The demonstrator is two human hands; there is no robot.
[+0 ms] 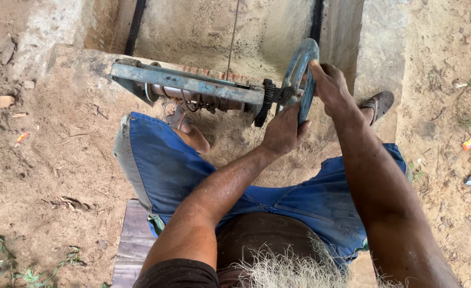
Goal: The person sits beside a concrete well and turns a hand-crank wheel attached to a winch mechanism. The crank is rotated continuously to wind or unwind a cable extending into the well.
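Sandy ground, concrete pit ahead. Winch spans pit edge; wheel at its right end beside gear. Left hand closed on lower rim, right hand closed on upper rim: 2 opposed grips suit cranking. Person sits astride plank.

Two hands are showing: the left hand and the right hand, both gripping one blue wheel. One black toothed gear is sitting just left of it, beside one blue metal bar. Two sandals are showing, one near the left, one far right. One wooden plank is lying nearest.
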